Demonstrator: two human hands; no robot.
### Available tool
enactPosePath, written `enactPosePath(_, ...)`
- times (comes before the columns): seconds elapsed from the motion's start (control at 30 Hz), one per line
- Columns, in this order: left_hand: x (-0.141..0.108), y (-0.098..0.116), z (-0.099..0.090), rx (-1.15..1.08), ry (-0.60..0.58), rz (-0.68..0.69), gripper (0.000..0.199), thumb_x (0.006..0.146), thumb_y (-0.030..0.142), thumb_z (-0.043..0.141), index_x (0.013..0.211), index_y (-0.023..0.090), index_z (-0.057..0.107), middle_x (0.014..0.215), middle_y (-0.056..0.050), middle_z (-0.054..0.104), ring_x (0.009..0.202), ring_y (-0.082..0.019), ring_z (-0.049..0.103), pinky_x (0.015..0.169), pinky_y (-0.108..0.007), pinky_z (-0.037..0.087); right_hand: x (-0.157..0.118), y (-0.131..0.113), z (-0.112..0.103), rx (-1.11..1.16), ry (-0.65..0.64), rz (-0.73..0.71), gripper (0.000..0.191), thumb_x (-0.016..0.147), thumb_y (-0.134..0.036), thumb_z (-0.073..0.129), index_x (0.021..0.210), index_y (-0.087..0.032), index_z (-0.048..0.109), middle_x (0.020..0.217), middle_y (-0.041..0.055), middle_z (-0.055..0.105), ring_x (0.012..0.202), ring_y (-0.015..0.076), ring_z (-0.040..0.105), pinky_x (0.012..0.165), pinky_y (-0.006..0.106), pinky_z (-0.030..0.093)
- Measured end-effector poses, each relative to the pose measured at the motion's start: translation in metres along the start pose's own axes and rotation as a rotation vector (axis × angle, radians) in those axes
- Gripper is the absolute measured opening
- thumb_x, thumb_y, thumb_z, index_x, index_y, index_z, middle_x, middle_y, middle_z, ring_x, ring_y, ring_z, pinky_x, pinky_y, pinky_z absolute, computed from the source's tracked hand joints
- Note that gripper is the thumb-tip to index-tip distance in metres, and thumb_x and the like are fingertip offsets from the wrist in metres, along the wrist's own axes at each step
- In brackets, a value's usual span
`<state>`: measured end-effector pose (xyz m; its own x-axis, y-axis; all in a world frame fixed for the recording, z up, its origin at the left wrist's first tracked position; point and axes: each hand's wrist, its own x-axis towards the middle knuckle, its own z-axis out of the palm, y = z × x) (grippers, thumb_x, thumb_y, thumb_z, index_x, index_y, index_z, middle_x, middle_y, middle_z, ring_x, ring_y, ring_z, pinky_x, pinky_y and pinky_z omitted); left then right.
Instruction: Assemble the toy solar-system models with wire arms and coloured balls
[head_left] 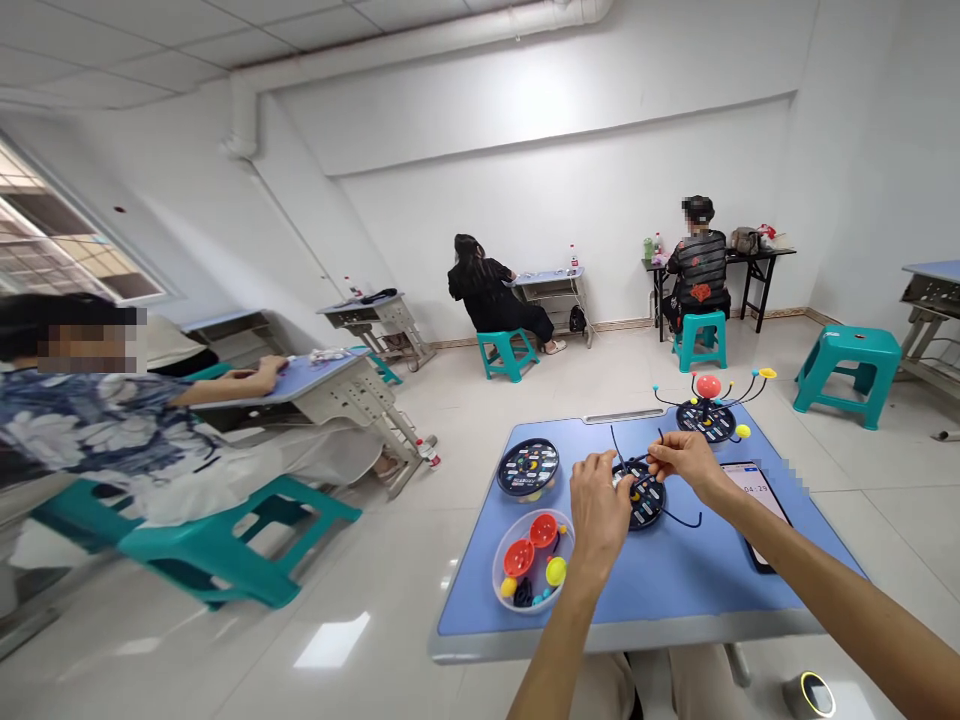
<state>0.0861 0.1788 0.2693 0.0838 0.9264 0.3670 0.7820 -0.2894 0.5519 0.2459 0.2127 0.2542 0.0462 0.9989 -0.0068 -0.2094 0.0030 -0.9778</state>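
Note:
A round black disc (646,508) with printed labels lies at the middle of the blue table, thin black curved rods reaching out from it. My left hand (602,500) is at the disc's left edge, its fingers bent; what they hold, if anything, is hidden. My right hand (684,462) pinches a thin black rod above the disc's right side. Left of my hands is a clear tub (498,578) with red half-balls (519,558), yellow and blue balls and black pieces. A finished-looking model (706,420) with a red ball stands at the back right.
Behind the tub is a lidded round container (529,468). A phone (757,515) lies right of my hands. Teal stools (849,370) stand on the floor. One person sits at a desk on the left, and two people sit near the far wall.

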Motion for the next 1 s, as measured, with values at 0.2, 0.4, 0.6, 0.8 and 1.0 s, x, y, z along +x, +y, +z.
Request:
enactPosePath(0.2, 0.004, 0.0, 0.026, 0.134, -0.083, -0.032, 0.029, 0.087, 0.015, 0.056, 0.115, 0.013, 0.063, 0.109, -0.013, 0.067, 0.104, -0.028, 0.058, 0.092, -0.039, 0.043, 0.016, 0.024, -0.001, 0.029, -0.038, 0.032, 0.032, 0.054, -0.039, 0.085, 0.056, -0.015, 0.065, 0.052, 0.0031, 0.067, 0.044, 0.0146, 0.06, 0.044, 0.027, 0.053)
enactPosePath(0.4, 0.008, -0.004, 0.037, 0.102, -0.05, -0.033, 0.021, 0.089, 0.012, 0.049, 0.098, 0.017, 0.067, 0.096, -0.01, 0.07, 0.095, -0.025, 0.061, 0.087, -0.037, 0.044, 0.02, 0.034, 0.0, 0.044, -0.037, 0.041, 0.03, 0.054, -0.038, 0.085, 0.058, -0.016, 0.065, 0.054, 0.0021, 0.067, 0.048, 0.0162, 0.063, 0.046, 0.027, 0.054)
enactPosePath(0.6, 0.013, -0.004, 0.035, 0.096, -0.089, -0.095, 0.021, 0.084, 0.008, 0.053, 0.095, 0.017, 0.069, 0.098, -0.009, 0.071, 0.098, -0.024, 0.062, 0.088, -0.035, 0.044, 0.018, 0.036, -0.001, 0.026, -0.037, 0.062, 0.026, 0.056, -0.035, 0.082, 0.056, -0.015, 0.064, 0.05, 0.0014, 0.065, 0.045, 0.0149, 0.062, 0.045, 0.026, 0.054)
enactPosePath(0.8, 0.028, -0.004, 0.028, 0.065, -0.159, -0.174, 0.015, 0.079, 0.01, 0.062, 0.086, 0.018, 0.072, 0.084, -0.007, 0.074, 0.082, -0.021, 0.066, 0.071, -0.029, 0.044, 0.025, 0.037, 0.0, -0.032, -0.024, 0.093, 0.019, 0.063, -0.025, 0.077, 0.056, -0.015, 0.062, 0.051, 0.0005, 0.066, 0.043, 0.0137, 0.061, 0.041, 0.023, 0.052)
enactPosePath(1.0, 0.043, -0.003, 0.022, 0.048, -0.24, -0.184, 0.012, 0.071, 0.009, 0.069, 0.075, 0.019, 0.074, 0.075, -0.007, 0.074, 0.073, -0.02, 0.066, 0.064, -0.027, 0.041, 0.034, 0.039, -0.001, -0.105, -0.027, 0.17, 0.021, 0.066, -0.018, 0.073, 0.051, -0.016, 0.058, 0.045, 0.0016, 0.063, 0.04, 0.0151, 0.061, 0.034, 0.021, 0.049)
